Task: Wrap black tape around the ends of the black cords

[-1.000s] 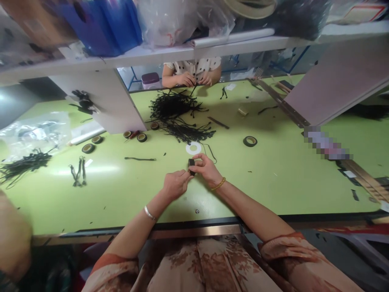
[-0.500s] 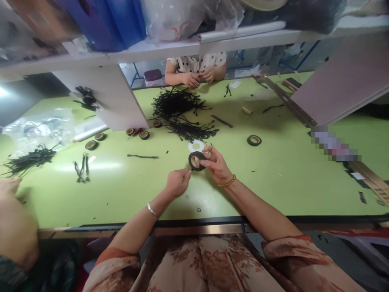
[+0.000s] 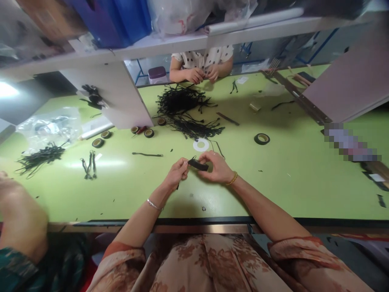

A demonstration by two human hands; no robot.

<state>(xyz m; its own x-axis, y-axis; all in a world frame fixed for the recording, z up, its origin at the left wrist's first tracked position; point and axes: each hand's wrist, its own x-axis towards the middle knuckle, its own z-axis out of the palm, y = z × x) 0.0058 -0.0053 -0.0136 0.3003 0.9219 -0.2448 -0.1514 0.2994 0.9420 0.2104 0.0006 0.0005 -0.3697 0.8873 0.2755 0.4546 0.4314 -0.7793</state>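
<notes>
My right grip [image 3: 219,168] clasps a roll of black tape [image 3: 199,164] tilted above the counter [image 3: 273,190], near a flat white ring [image 3: 196,145], while my left grip [image 3: 178,174] pinches a thin black strip [image 3: 178,187] beside the roll. The white tag [image 3: 99,156] by 3 short black straps [image 3: 90,165] and the red marks on a clear bag [image 3: 179,18] are too blurred to read. Green and scrap-strewn, the counter runs beneath a white shelf [image 3: 152,49] bearing a blue bin [image 3: 124,24], with a dotted-sleeved person [image 3: 212,59] opposite.
</notes>
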